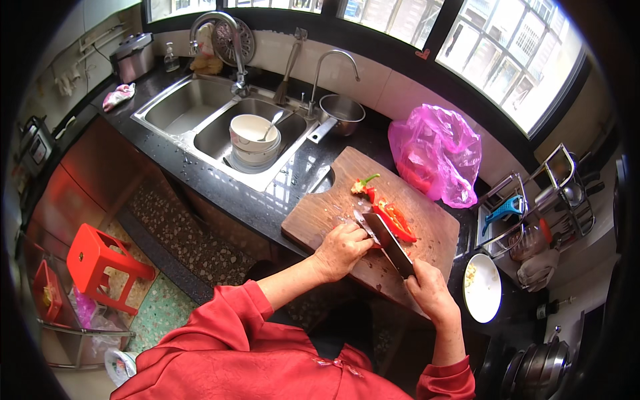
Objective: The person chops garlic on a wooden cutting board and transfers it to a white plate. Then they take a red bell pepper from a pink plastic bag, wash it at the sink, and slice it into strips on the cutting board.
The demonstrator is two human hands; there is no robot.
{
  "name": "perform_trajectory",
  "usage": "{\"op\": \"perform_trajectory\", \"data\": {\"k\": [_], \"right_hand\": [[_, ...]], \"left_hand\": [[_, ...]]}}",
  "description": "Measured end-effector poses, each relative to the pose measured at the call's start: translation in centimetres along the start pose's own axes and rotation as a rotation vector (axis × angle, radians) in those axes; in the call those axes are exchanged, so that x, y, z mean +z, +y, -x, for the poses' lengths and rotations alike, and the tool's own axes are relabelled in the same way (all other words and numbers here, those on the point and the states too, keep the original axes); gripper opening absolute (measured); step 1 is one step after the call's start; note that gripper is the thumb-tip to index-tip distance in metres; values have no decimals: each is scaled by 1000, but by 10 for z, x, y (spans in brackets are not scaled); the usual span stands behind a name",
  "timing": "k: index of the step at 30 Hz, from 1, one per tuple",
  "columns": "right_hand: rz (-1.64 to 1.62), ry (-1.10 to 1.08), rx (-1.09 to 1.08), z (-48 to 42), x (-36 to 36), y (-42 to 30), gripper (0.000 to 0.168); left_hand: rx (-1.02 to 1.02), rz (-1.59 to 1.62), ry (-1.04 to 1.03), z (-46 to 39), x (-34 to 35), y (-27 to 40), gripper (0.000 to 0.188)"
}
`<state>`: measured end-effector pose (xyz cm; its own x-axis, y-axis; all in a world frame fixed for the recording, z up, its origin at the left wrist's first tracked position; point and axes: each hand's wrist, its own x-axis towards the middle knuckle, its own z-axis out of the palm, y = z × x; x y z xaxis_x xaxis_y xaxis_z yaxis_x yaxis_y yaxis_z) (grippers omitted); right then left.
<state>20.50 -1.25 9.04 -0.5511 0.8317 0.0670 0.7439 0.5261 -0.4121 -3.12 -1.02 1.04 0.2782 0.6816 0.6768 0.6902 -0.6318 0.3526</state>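
Observation:
My right hand grips the handle of a kitchen knife with a broad dark blade. The blade slants across a wooden cutting board. Close against the blade's near side, my left hand presses down with curled fingers. A bit of red pepper shows at its fingertips; the fingers hide most of it. Just beyond the knife lies a larger cut piece of red pepper, its inside facing up. Farther back on the board is the pepper's green stem end.
A pink plastic bag stands behind the board. Left are a double sink with stacked bowls and a steel saucepan. To the right are a white plate with food bits and a utensil rack. A red stool stands below.

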Motion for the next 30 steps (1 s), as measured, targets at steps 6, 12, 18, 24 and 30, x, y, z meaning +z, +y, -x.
{"op": "perform_trajectory", "data": {"k": [6,12,18,24,30], "right_hand": [[45,55,17,3,6,3,13],[-49,98,87,6,8,7,17],[-33,105,49,7,10,9,15],[-27,125,58,10,14,10,16],[-62,134,78,14,17,13,16]], "left_hand": [[-152,183,19,-5,3,1,27],[-236,49,-133,-14,8,-7,29],[-253,40,-117,-8,4,-15,34],[-357,-210,-165,-10,-6,4,38],[-246,-32,-25,-8,3,-12,40]]}}
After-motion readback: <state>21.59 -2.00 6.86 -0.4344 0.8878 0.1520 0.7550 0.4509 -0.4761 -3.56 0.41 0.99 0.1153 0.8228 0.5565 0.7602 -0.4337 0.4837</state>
